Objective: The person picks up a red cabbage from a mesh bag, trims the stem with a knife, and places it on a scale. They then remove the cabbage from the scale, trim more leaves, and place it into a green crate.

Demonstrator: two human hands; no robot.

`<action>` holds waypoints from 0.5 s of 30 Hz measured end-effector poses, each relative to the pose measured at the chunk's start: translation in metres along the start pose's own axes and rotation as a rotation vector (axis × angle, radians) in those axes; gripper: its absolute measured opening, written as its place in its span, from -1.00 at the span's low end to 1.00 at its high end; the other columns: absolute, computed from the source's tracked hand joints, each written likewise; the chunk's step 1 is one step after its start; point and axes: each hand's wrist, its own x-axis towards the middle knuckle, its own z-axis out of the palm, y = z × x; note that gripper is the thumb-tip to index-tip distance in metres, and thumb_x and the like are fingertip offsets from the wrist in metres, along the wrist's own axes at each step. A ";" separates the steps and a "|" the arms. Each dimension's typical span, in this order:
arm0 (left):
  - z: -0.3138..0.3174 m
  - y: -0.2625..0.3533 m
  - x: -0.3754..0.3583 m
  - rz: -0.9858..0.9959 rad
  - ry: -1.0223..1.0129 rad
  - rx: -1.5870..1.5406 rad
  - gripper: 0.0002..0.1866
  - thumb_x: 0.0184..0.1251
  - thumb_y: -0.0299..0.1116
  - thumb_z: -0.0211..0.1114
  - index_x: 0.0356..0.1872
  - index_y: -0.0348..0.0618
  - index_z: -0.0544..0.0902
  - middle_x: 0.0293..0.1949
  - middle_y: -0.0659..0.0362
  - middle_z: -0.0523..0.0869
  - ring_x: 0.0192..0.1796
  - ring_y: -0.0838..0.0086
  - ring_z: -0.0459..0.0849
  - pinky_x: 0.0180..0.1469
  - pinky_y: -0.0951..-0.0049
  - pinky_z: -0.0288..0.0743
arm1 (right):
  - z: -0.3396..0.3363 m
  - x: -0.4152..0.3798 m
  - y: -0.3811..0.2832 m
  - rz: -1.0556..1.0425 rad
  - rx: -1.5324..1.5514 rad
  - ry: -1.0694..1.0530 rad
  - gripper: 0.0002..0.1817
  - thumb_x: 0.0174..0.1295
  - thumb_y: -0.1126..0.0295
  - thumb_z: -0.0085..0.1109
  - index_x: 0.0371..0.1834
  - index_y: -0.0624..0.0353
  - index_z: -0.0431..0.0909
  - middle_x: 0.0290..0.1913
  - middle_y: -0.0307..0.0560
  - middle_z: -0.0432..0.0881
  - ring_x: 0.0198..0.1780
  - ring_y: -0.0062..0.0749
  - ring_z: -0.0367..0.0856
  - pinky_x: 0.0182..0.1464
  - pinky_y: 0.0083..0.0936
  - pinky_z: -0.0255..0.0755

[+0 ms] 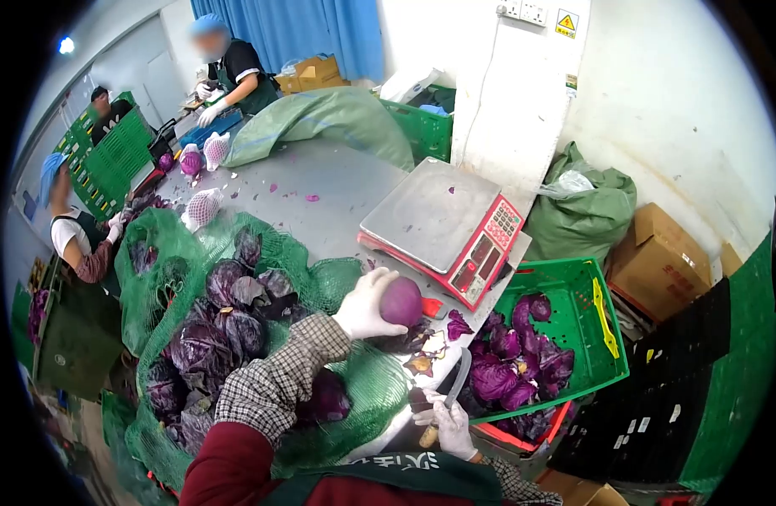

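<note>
My left hand (367, 307), in a white glove, is wrapped round a smooth, trimmed red cabbage (401, 302) over the table, just in front of the scale. In my right hand (453, 430), also gloved, is a knife with a curved blade (461, 376) pointing up and away from me; its light handle end (428, 436) sticks out below the fingers. Loose leaves and a cut stem piece (419, 365) lie between the two hands. Left of my left arm, several dark, untrimmed cabbages (206, 346) rest on an opened green net sack (375, 390).
A red scale (434, 221) stands beyond my hands. On the right, a green crate (583, 337) holds cabbage leaves (523, 358). A green woven sack (324, 118) lies at the table's far side. Co-workers (236, 76) stand at the far end and the left (80, 228).
</note>
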 end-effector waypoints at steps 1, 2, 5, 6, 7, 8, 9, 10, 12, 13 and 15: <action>-0.007 -0.001 0.001 0.014 0.072 -0.097 0.10 -0.28 0.02 0.60 0.37 -0.20 0.26 0.33 -0.17 0.28 0.39 0.01 0.28 0.40 0.09 0.28 | 0.000 -0.002 -0.002 0.001 0.002 0.000 -0.64 0.51 0.31 -0.11 0.19 0.37 0.37 -0.14 0.05 0.63 -0.18 -0.34 0.70 -0.15 -0.48 0.62; -0.014 0.000 -0.004 -0.081 0.130 -0.319 0.09 -0.27 0.01 0.61 0.35 -0.24 0.28 0.34 -0.13 0.30 0.37 0.09 0.34 0.38 0.12 0.32 | 0.000 -0.004 -0.005 0.001 0.004 0.002 -0.63 0.51 0.30 -0.10 0.20 0.37 0.36 -0.15 0.04 0.64 -0.18 -0.35 0.70 -0.15 -0.49 0.62; -0.045 -0.002 -0.003 -0.208 0.165 -1.037 0.03 -0.12 0.09 0.52 0.36 -0.25 0.26 0.28 -0.07 0.38 0.29 0.09 0.44 0.28 0.20 0.46 | 0.003 0.008 -0.008 -0.048 -0.109 -0.029 -0.60 0.51 0.27 -0.07 0.27 0.27 0.35 -0.14 -0.03 0.62 -0.22 -0.41 0.68 -0.16 -0.51 0.60; -0.041 -0.016 0.001 -0.175 0.156 -1.369 0.02 -0.05 0.15 0.48 0.37 -0.22 0.25 0.26 -0.05 0.39 0.26 0.08 0.47 0.23 0.17 0.51 | 0.012 0.018 -0.013 -0.099 -0.176 -0.043 -0.59 0.51 0.26 -0.06 0.31 0.23 0.34 -0.11 -0.06 0.61 -0.25 -0.44 0.67 -0.16 -0.51 0.60; -0.047 -0.011 0.002 -0.208 0.212 -1.512 -0.01 0.02 0.20 0.42 0.38 -0.17 0.23 0.28 -0.04 0.38 0.29 0.07 0.45 0.23 0.08 0.51 | 0.023 0.035 -0.014 -0.139 -0.163 -0.068 -0.58 0.50 0.26 -0.05 0.34 0.20 0.33 -0.08 -0.08 0.59 -0.26 -0.46 0.67 -0.18 -0.53 0.59; -0.057 -0.002 0.003 -0.247 0.270 -1.648 -0.04 0.09 0.25 0.36 0.39 -0.12 0.22 0.30 -0.03 0.37 0.31 0.07 0.43 0.23 -0.01 0.52 | 0.035 0.055 -0.014 -0.182 -0.148 -0.095 -0.56 0.49 0.26 -0.04 0.37 0.17 0.31 -0.05 -0.11 0.57 -0.27 -0.48 0.66 -0.19 -0.54 0.59; -0.063 0.005 0.007 -0.256 0.288 -1.761 -0.05 0.10 0.25 0.35 0.39 -0.12 0.21 0.30 -0.03 0.36 0.31 0.05 0.43 0.22 -0.07 0.52 | 0.046 0.074 -0.019 -0.079 -0.137 -0.140 -0.50 0.48 0.26 -0.01 0.41 0.17 0.24 -0.02 -0.13 0.55 -0.30 -0.51 0.64 -0.23 -0.56 0.58; -0.066 0.007 0.013 -0.268 0.310 -1.872 -0.06 0.12 0.25 0.34 0.39 -0.12 0.21 0.30 -0.02 0.36 0.31 0.04 0.42 0.22 -0.12 0.52 | 0.054 0.090 -0.021 0.023 -0.122 -0.189 -0.44 0.46 0.25 0.01 0.46 0.17 0.16 0.00 -0.15 0.54 -0.34 -0.53 0.63 -0.28 -0.57 0.57; -0.072 -0.002 0.022 -0.321 0.347 -1.794 -0.11 0.15 0.24 0.32 0.38 -0.07 0.24 0.30 -0.04 0.37 0.30 0.04 0.45 0.12 -0.08 0.60 | 0.059 0.122 0.000 0.149 -0.190 -0.180 -0.33 0.43 0.20 0.06 0.50 0.15 0.03 -0.07 -0.17 0.55 -0.42 -0.55 0.59 -0.40 -0.58 0.54; -0.073 -0.009 0.027 -0.357 0.366 -1.769 -0.13 0.16 0.23 0.32 0.37 -0.06 0.25 0.30 -0.03 0.38 0.29 0.04 0.46 0.10 -0.08 0.62 | 0.056 0.123 0.002 0.087 -0.261 -0.197 -0.26 0.42 0.20 0.08 0.54 0.12 -0.07 -0.09 -0.19 0.56 -0.47 -0.56 0.55 -0.47 -0.58 0.51; -0.077 -0.034 0.036 -0.442 0.406 -1.726 -0.17 0.19 0.18 0.33 0.36 -0.06 0.27 0.28 -0.02 0.41 0.27 0.04 0.48 0.09 -0.09 0.62 | 0.045 0.113 0.005 0.064 -0.286 -0.128 -0.22 0.41 0.23 0.10 0.56 0.08 -0.14 -0.13 -0.22 0.55 -0.49 -0.58 0.52 -0.49 -0.60 0.49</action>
